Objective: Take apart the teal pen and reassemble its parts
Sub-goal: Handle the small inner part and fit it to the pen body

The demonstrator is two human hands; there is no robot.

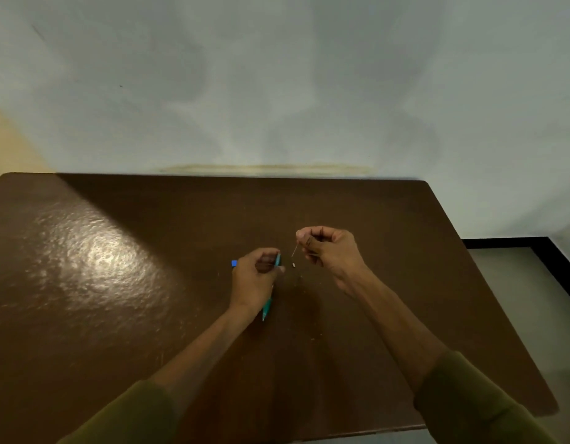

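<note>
My left hand (256,277) is closed around the teal pen barrel (267,307), which runs through the fist: its top end shows above the fingers and its pointed lower end sticks out toward me. My right hand (328,248), up and to the right, pinches a thin refill-like rod (295,250) between thumb and fingers; the rod hangs down toward the table. A tiny pale part (293,265) lies on the table between the two hands. A small blue piece (234,263) rests on the table just left of my left hand.
The brown glossy table (117,267) reaches to a pale wall at the back. Its right edge drops to a grey floor (517,299) with a black skirting strip. A bright glare patch sits on the table's left half.
</note>
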